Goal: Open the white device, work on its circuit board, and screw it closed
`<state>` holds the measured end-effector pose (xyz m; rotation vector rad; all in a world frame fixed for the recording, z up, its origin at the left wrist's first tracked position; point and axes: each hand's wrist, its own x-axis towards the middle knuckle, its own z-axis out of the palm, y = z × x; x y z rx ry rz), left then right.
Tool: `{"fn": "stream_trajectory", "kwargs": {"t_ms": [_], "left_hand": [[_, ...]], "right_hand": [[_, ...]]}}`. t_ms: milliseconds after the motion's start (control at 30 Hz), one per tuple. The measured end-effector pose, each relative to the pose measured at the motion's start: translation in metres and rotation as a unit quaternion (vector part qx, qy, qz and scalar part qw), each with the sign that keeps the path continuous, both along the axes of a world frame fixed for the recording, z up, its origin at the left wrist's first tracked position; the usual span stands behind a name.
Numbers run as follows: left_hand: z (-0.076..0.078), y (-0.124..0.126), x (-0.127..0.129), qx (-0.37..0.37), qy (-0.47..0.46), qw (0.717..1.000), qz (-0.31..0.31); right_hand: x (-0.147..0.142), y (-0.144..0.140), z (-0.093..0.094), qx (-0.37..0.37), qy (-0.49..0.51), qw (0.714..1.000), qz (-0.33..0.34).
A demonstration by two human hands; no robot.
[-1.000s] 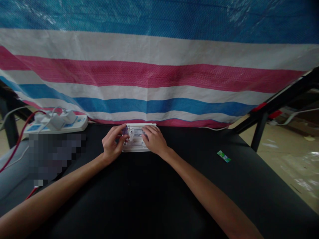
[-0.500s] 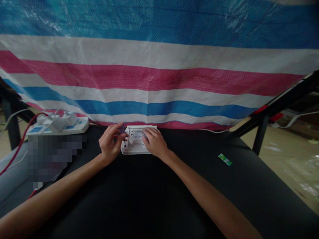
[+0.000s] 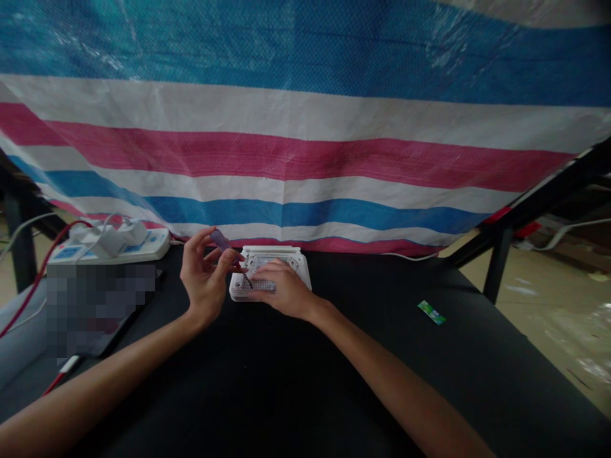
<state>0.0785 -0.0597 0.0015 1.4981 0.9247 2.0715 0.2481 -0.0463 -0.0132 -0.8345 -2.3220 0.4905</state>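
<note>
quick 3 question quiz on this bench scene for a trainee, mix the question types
1. True or false: the left hand holds a small screwdriver with a purple handle.
2. Multiple choice: the right hand rests on A) the power strip B) the white device C) the green packet.
3. Fill in: the green packet lies on the black table to the person's ____.

Key: 1 true; 2 B; 3 right.

pixelated patch [image 3: 100,308] unreadable | white device [image 3: 272,270] part-hidden by right hand [image 3: 281,292]
</note>
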Motion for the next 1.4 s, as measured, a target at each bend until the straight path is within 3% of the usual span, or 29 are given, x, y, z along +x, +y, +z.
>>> {"fn": "stream_trajectory", "kwargs": {"t_ms": [133, 300, 433, 567, 800, 1033, 1300, 1400], "left_hand": [[0.004, -0.004, 0.002, -0.023, -0.026, 0.999, -0.013], [0.005, 0.001, -0.002, -0.024, -0.046, 0.998, -0.025], [0.002, 0.008, -0.006, -0.026, -0.047, 0.998, -0.024], [-0.002, 0.012, -0.007, -0.032, -0.048, 0.998, -0.024], [-0.005, 0.016, -0.010, -0.044, -0.045, 0.998, -0.017], [-0.010, 0.021, -0.013, -0.052, -0.037, 0.998, -0.002], [-0.010, 0.022, -0.014, -0.050, -0.041, 0.998, 0.000], [-0.012, 0.024, -0.015, -0.055, -0.046, 0.997, -0.003]], "right_hand": [[-0.006, -0.006, 0.003, -0.055, 0.052, 0.997, -0.003], [0.006, -0.002, 0.021, -0.105, 0.012, 0.994, 0.020], [0.033, 0.008, 0.043, -0.124, -0.034, 0.989, -0.080], [0.062, 0.020, 0.054, -0.147, -0.113, 0.965, -0.188], [0.087, 0.037, 0.038, -0.141, -0.268, 0.928, -0.217], [0.080, 0.033, 0.030, -0.258, -0.319, 0.881, -0.234], [0.081, 0.032, 0.040, -0.257, -0.334, 0.876, -0.236], [0.075, 0.012, 0.066, -0.200, -0.278, 0.917, -0.204]]}}
